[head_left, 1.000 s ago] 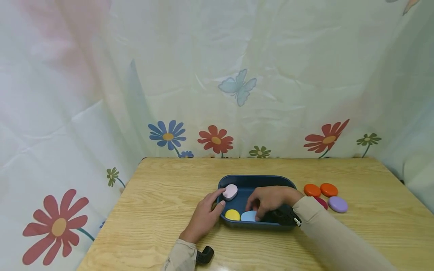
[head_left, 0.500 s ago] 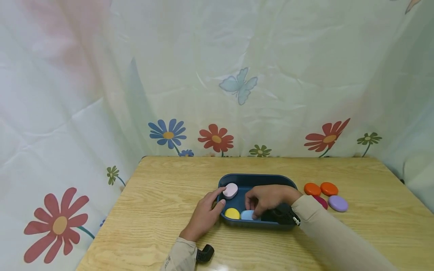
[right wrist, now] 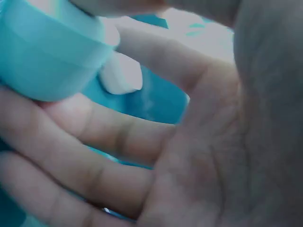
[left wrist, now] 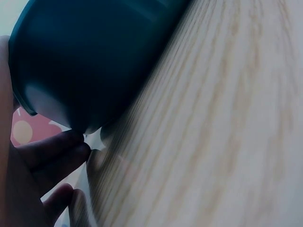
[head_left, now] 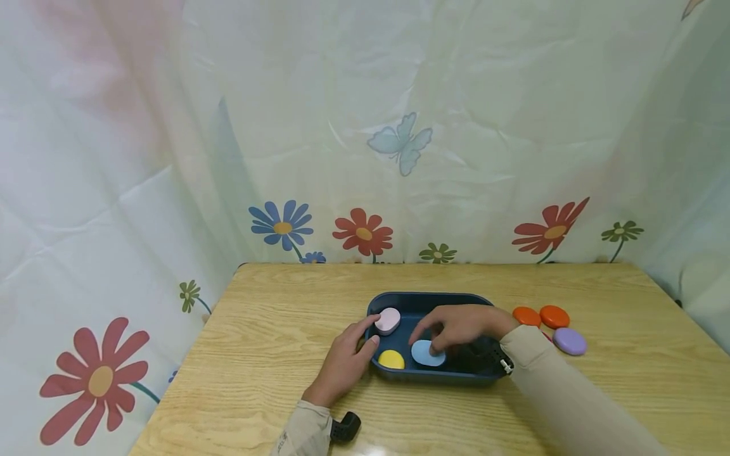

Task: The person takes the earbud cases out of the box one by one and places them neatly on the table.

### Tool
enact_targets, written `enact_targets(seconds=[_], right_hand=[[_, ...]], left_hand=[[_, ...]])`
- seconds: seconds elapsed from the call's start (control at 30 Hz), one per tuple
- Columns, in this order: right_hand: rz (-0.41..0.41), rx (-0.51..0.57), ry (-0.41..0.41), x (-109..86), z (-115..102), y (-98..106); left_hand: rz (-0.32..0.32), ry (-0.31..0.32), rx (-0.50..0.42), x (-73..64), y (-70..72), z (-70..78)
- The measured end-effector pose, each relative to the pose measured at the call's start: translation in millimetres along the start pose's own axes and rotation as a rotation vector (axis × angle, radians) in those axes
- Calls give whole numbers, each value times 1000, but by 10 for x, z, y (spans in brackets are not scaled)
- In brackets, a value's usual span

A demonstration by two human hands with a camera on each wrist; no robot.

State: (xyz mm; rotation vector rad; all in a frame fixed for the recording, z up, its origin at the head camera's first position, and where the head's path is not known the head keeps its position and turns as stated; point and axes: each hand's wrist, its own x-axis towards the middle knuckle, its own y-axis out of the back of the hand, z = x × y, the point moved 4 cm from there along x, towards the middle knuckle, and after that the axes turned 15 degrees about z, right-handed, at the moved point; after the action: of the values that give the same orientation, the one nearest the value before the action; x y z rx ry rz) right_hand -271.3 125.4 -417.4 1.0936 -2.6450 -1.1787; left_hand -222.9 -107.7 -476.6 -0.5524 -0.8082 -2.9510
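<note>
A dark blue oblong tray (head_left: 410, 372) with rounded ends stands on the wooden table. My left hand (head_left: 340, 368) grips its left end, index finger over the rim; in the left wrist view fingertips (left wrist: 81, 137) touch the outer wall. Inside the tray, my right hand (head_left: 459, 326) pinches a light blue oval case (head_left: 426, 353), tilted, its top facing the head camera. The right wrist view shows that case (right wrist: 52, 52) between thumb and fingers, a seam round its side. A pale pink oval piece (head_left: 389, 320) sits at the back left, a yellow one (head_left: 391, 360) in the front left corner.
Right of the tray lie two orange-red rounded pieces (head_left: 554, 316) and a purple one (head_left: 569, 341). A crimson piece (head_left: 547, 336) is mostly hidden behind the right sleeve (head_left: 561, 386). A flowered curtain (head_left: 365, 126) hangs behind the wooden table (head_left: 285, 304).
My right hand has lifted slightly and shifted right, bringing the light blue case away from the yellow piece and up off the tray's front edge. My left hand has stayed put.
</note>
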Motion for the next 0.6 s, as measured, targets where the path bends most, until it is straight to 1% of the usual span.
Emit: enact_targets(seconds=[0.17, 0.4, 0.6], right_hand=[[130, 97, 13, -113, 77, 165], [249, 247, -26, -287, 210, 296], [411, 337, 29, -495, 268, 411]], left_hand=[[11, -12, 3, -1, 6, 3], [18, -12, 11, -4, 2, -15], [15, -11, 14, 7, -8, -8]])
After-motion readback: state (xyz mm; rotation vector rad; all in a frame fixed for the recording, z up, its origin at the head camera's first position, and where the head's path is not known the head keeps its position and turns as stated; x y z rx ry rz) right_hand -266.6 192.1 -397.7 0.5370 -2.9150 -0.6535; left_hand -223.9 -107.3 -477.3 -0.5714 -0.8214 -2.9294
